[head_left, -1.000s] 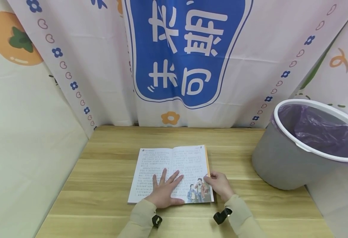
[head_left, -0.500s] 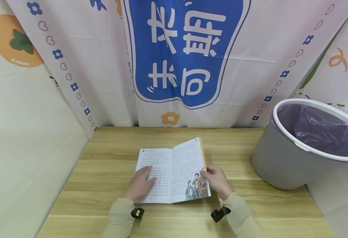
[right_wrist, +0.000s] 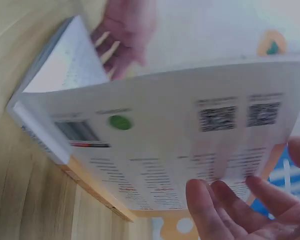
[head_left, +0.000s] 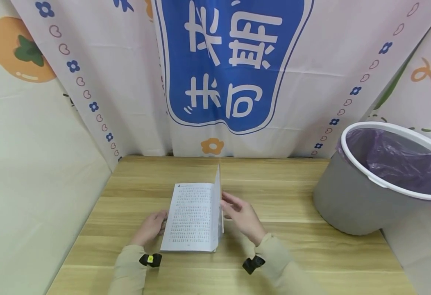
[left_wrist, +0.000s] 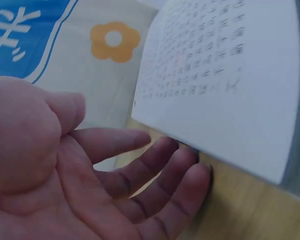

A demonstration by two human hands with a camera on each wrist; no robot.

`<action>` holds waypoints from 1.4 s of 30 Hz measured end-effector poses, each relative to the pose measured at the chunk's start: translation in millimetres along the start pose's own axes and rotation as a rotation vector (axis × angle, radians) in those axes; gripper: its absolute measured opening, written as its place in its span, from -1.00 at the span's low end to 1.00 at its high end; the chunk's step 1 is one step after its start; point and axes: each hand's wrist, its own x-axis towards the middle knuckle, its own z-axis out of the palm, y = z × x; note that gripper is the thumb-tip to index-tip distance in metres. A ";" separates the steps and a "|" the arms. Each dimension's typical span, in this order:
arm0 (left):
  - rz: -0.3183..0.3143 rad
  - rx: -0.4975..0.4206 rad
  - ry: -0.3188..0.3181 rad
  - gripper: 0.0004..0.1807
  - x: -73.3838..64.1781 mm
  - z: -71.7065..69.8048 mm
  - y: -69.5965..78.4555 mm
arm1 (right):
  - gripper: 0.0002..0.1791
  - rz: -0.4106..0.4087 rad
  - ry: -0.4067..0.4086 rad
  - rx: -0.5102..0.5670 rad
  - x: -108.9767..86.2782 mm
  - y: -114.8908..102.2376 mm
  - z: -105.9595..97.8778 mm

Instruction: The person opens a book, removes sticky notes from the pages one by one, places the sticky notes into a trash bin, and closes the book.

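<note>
A book (head_left: 189,217) lies on the table with a printed left page facing up. Its right part, pages and back cover together, stands nearly upright at the spine. My right hand (head_left: 246,219) is behind this raised part, fingers extended against the back cover (right_wrist: 160,130), which carries a barcode and QR codes in the right wrist view. My left hand (head_left: 150,228) rests at the book's left edge, palm turned toward it, with the fingers (left_wrist: 182,185) loosely bent and the fingertips right by the page edge.
A grey bin (head_left: 352,205) with a purple liner stands right of the wooden table (head_left: 274,262). Behind the table hangs a white curtain (head_left: 138,102) with a blue printed panel.
My left hand has lifted off the pages and moved left to the book's edge. With my right hand moving left, the right part has swung up from nearly flat to upright.
</note>
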 end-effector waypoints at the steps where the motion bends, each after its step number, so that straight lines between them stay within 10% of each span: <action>1: -0.015 -0.042 0.000 -0.43 0.7 -1.3 -1.0 | -0.40 -0.023 -0.024 -0.056 1.1 0.6 4.9; 11: -0.060 -0.185 -0.031 -0.13 3.1 -12.7 -6.1 | -0.38 -0.168 -0.253 -0.808 8.3 22.5 55.1; 18: -0.060 0.031 -0.023 -0.40 8.8 -2.2 -0.3 | -0.45 -0.129 -0.337 -1.117 3.0 52.5 69.3; 42: -0.062 0.320 0.144 -0.36 6.4 24.1 12.7 | -0.48 -0.172 -0.299 -1.023 4.1 72.6 65.3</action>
